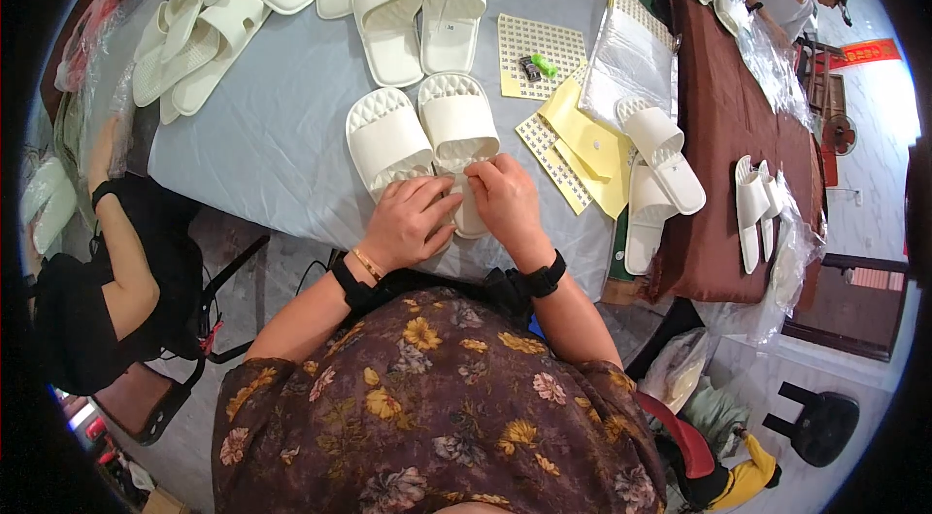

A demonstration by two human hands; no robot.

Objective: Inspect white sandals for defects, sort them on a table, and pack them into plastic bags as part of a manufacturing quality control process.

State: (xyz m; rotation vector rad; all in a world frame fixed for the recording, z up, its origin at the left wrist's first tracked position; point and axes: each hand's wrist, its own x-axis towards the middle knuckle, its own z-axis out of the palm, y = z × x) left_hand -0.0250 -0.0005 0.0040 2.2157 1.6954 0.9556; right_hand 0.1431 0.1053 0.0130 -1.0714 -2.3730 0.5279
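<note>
Desk (pixel 267 131) topped in grey, flat silver plastic pouch (pixel 626 72), contents hidden, two white quilted slippers (pixel 388 143) side by side at the near edge, toes pointing away, long axes near-to-far, left hand (pixel 406 218) loosely curled, right hand (pixel 505 198) bunched over them, grip unclear.

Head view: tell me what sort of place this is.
Likely a small slipper workshop or packing room: many white slippers, yellow label sheets on the gray-covered table, and clear plastic along the brown-covered table.

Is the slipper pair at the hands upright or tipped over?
Upright: the white slippers lie sole-down, their straps arching on top.
</note>
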